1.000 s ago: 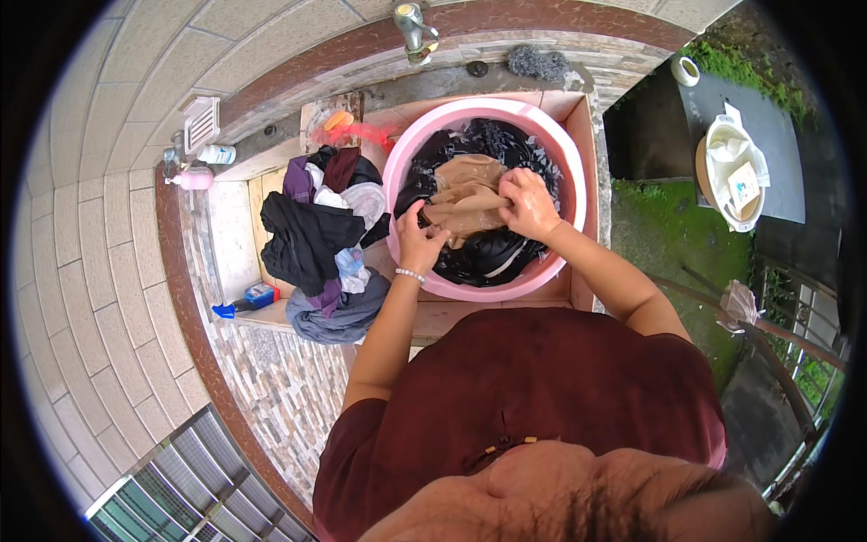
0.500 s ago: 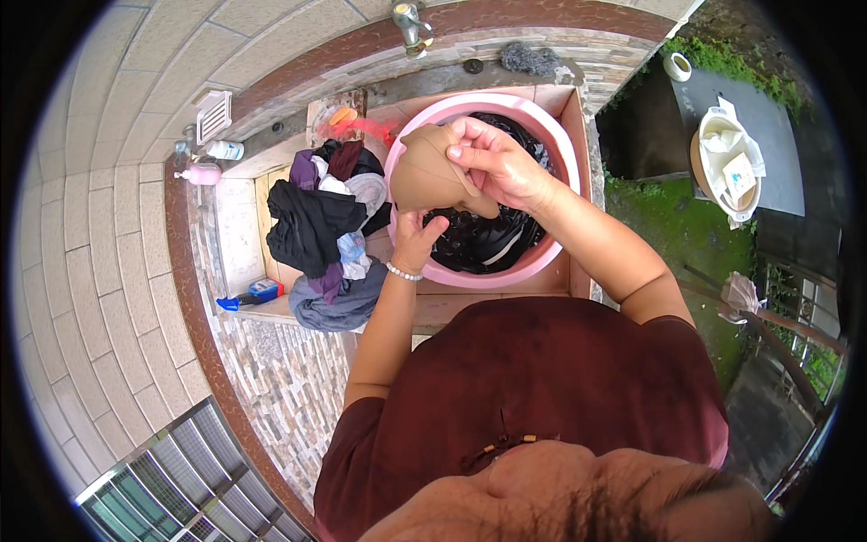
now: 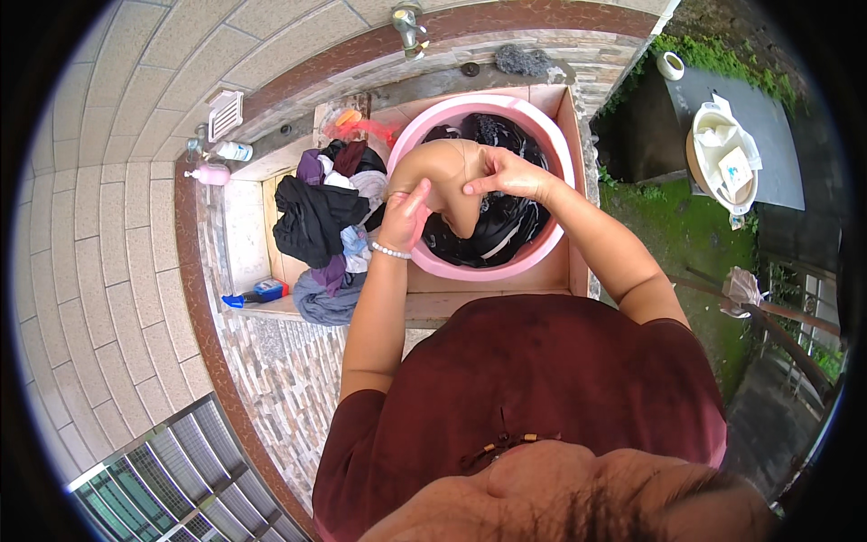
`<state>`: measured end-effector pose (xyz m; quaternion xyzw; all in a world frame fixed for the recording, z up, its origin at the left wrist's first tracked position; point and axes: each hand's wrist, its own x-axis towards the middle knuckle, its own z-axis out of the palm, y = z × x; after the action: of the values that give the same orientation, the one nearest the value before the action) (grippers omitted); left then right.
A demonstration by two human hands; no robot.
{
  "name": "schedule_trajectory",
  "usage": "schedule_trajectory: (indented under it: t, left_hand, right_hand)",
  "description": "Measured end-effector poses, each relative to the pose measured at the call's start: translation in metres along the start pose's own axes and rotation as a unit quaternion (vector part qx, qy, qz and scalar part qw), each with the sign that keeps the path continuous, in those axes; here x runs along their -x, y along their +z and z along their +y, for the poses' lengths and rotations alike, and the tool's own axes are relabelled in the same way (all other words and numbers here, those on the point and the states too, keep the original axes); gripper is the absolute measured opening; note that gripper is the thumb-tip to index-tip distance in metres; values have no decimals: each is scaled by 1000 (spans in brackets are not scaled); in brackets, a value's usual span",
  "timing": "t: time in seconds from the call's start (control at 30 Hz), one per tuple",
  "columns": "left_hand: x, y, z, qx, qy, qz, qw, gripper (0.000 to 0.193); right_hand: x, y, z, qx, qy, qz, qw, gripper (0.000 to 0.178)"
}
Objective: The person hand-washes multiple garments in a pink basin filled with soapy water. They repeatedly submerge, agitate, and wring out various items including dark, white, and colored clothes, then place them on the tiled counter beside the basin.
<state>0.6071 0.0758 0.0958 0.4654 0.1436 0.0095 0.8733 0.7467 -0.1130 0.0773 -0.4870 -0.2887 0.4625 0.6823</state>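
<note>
A tan bra with smooth moulded cups is held up over a pink tub. My left hand, with a beaded bracelet at the wrist, grips its lower left side, thumb on top. The right edge is pinched between thumb and fingers of my right hand. Beneath, wet black clothes lie in the tub, partly hidden by the bra and hands.
Left of the tub, a pile of clothes lies in the tiled sink. A blue-handled brush rests on its ledge, beside grey cloth. A tap juts from the wall; a pink bottle stands at the left corner.
The bra has been turned and bent into a curve. My left hand has moved slightly left, its thumb now over the fabric; my right hand has shifted lower along the edge.
</note>
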Motion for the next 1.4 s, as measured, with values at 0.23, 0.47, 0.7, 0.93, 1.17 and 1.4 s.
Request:
schedule_trajectory:
  t: [0.23,0.47,0.7,0.93,1.17,1.4]
  left_hand:
    - [12,10,-7,-108,-62,-27,992,40]
    - [5,-6,-5,27,-86,66,994,36]
    - [4,-37,-29,-158,-214,-65,962,43]
    - [3,-2,-25,5,-62,16,998,34]
    - [-11,-18,-24,-151,-71,42,985,31]
    - [-11,-27,-19,42,-98,5,994,41]
  right_hand:
    - [11,-3,3,-165,45,37,985,33]
    - [23,-4,19,-82,112,-23,990,34]
    - [14,-6,26,-155,94,18,983,22]
    - [17,-13,13,-186,187,-83,961,53]
    - [10,-17,26,-153,90,3,984,47]
    - [12,-16,28,-106,160,-24,981,50]
